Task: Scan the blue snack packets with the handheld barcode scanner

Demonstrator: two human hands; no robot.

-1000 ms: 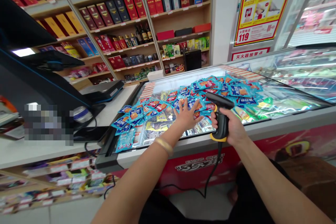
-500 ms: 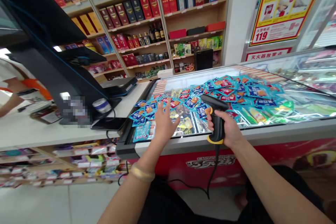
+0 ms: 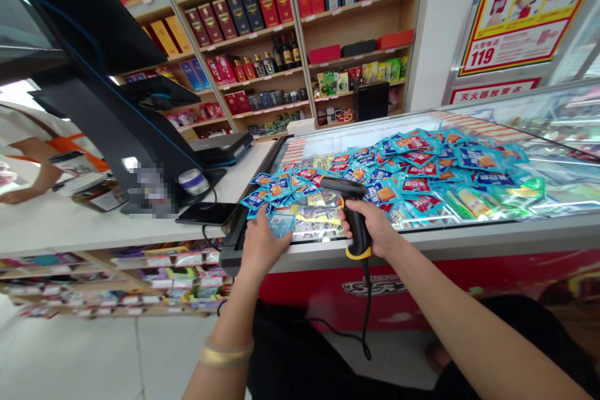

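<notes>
My right hand [image 3: 370,225] is wrapped round the grip of a black and yellow barcode scanner [image 3: 359,225], held over the front edge of a glass-topped freezer [image 3: 422,232]. The scanner's head points left, above the glass. At the freezer's left front corner my left hand [image 3: 263,242] rests with thumb and fingers apart, over a pale-blue snack packet [image 3: 282,224] that it partly covers. Just beyond its fingertips lie several blue snack packets [image 3: 279,186]. A large heap of blue and red snack packets [image 3: 417,159] spreads across the glass to the right.
Left of the freezer, a white counter [image 3: 56,225] carries a black monitor stand [image 3: 117,125], a round tub [image 3: 193,181] and a dark phone-like slab [image 3: 206,213]. The scanner's cable [image 3: 368,312] hangs before the freezer. Another person's arm [image 3: 35,169] reaches over the counter.
My left hand has come down and left from above the glass onto the pale-blue packet. My right hand has carried the scanner left. The view has shifted slightly.
</notes>
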